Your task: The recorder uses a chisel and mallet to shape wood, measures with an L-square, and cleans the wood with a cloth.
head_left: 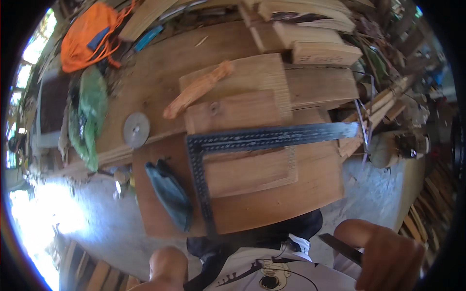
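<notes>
My right hand (393,257), at the lower right, is closed around a dark flat metal bar (342,248), whose tip points up and left toward my shirt. At the lower left, my left arm (168,266) shows as a rounded, bent shape; its fingers cannot be made out. A black carpenter's square (272,139) lies ahead of me, one arm across the boards and the other running toward me. Beneath it sits a small wooden board (247,172) on a wider plank (315,179). Neither hand touches the square.
A dark teal cloth (170,194) lies left of the square. Beyond it are a round metal disc (136,130), a rough orange-brown wood piece (199,89), a green plastic bag (92,114) and an orange bag (90,36). Timber pieces (325,53) are stacked at the far right.
</notes>
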